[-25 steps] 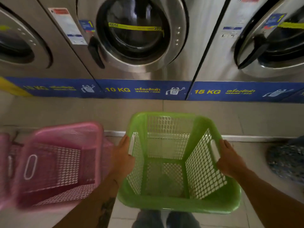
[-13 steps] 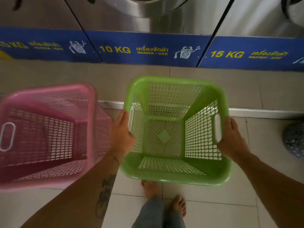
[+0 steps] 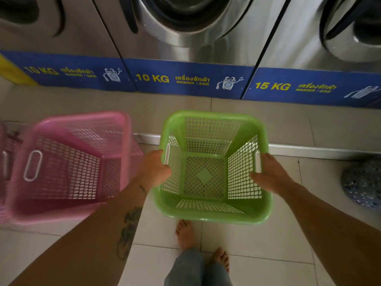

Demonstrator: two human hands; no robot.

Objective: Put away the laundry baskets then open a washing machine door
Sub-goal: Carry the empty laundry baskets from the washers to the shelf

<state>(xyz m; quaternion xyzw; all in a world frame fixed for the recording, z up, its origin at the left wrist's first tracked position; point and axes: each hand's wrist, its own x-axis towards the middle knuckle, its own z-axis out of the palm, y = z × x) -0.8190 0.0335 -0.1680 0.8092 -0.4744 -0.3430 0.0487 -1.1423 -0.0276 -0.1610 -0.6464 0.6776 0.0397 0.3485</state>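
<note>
An empty green mesh laundry basket (image 3: 212,216) is held upright in front of me, above the tiled floor. My left hand (image 3: 155,169) grips its left side by the white handle slot, and my right hand (image 3: 269,174) grips its right side. A pink mesh basket (image 3: 68,168) sits tilted to the left, close beside my left forearm. Straight ahead stands a steel washing machine with a round door (image 3: 181,21), which is shut; its black handle is on the door's left side.
More washers stand left (image 3: 51,27) and right (image 3: 350,27), above blue 10 KG and 15 KG labels. A raised tiled step (image 3: 309,150) runs along their base. A speckled blue round object (image 3: 362,184) lies at the right. My bare feet (image 3: 185,234) are below the basket.
The view has tilted up again, so the washer doors show once more. The green basket stays in both hands; the pink basket stays at the left.
</note>
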